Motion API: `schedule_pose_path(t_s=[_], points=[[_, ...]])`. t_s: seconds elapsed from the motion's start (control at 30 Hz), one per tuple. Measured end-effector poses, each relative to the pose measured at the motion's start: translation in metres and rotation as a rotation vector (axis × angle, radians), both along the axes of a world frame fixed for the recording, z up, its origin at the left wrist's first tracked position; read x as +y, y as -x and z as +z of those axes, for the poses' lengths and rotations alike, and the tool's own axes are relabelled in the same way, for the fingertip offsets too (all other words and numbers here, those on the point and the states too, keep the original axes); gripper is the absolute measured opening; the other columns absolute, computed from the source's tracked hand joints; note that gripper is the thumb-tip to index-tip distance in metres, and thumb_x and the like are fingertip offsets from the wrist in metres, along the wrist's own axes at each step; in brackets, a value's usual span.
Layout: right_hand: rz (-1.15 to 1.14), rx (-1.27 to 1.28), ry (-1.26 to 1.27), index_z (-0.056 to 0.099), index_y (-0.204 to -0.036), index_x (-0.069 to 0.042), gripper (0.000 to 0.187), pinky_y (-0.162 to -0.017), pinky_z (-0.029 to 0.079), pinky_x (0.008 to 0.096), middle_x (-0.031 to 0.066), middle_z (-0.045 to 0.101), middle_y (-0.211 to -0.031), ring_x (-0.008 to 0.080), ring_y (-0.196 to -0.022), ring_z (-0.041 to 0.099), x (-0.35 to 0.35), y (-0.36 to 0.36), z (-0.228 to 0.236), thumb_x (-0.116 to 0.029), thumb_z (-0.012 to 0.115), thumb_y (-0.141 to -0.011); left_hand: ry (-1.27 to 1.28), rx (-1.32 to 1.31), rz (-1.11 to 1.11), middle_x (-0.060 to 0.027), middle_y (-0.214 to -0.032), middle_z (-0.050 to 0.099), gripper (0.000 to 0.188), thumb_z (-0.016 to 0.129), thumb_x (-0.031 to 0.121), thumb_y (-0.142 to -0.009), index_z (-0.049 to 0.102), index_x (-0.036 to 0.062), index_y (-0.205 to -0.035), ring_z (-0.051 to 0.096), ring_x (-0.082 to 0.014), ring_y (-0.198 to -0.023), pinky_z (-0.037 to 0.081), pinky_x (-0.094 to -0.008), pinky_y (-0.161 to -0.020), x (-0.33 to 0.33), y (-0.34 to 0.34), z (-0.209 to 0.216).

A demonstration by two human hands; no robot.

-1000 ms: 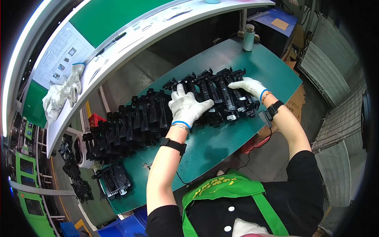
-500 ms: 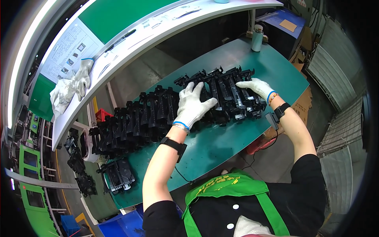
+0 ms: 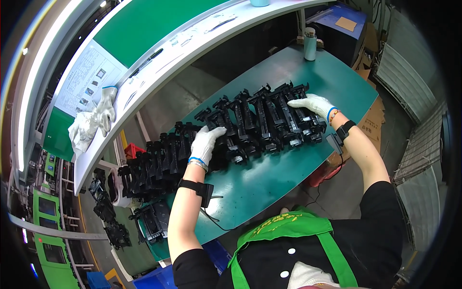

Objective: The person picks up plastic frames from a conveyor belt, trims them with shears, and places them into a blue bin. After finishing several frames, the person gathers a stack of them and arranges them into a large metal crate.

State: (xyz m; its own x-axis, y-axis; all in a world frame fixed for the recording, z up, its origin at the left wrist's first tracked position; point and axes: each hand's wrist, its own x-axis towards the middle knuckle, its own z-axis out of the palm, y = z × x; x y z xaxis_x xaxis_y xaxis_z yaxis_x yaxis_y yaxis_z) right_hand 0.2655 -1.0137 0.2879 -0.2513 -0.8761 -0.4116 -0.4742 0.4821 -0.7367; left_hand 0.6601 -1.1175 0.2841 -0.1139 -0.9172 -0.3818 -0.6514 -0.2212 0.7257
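Black plastic frame-like parts stand packed side by side in a row across the green table. My left hand, in a white glove, is closed over a black plastic part near the row's middle; its fingertips are partly hidden among the parts. At the right end, my gloved right hand lies with fingers stretched out against the top of the right group of parts. To the left of my left hand, the left group of black parts continues toward the table's left end.
Another black part lies near the table's lower left corner. A pale green bottle stands on the green table at the far right. A white shelf above the far side bears spare gloves and papers. Cardboard stands beyond the right edge.
My left hand has moved left along the row, and its spread fingers have drawn together. More parts of the right group now show. My right hand keeps its place at the right end.
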Motion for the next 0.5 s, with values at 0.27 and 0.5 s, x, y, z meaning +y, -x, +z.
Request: schedule_pose_path(t_s=[0.27,0.5], points=[[-0.140,0.081,0.038,0.063,-0.138,0.004,0.097,-0.111,0.043,0.0379,0.0222,0.063,-0.141,0.0307,-0.130,0.059,0.006,0.008,-0.005,-0.067,0.081,-0.075,0.030,0.471,0.118,-0.0076,-0.112,0.067,0.049,0.081,0.037,-0.080,0.070,0.0087,-0.119,0.061,-0.0179,-0.091,0.048,-0.0379,-0.078,-0.031,0.020,-0.047],[-0.164,-0.073,0.060,0.074,-0.122,0.002,0.077,-0.108,0.045,0.0373,0.0231,0.069,-0.130,0.0301,-0.124,0.063,0.007,0.002,-0.011,-0.057,0.085,-0.074,-0.124,0.332,0.075,-0.0022,-0.098,0.063,0.039,0.081,0.036,-0.078,0.070,0.0124,-0.107,0.058,-0.0173,-0.085,0.046,-0.0383,-0.076,-0.028,0.028,-0.022]])
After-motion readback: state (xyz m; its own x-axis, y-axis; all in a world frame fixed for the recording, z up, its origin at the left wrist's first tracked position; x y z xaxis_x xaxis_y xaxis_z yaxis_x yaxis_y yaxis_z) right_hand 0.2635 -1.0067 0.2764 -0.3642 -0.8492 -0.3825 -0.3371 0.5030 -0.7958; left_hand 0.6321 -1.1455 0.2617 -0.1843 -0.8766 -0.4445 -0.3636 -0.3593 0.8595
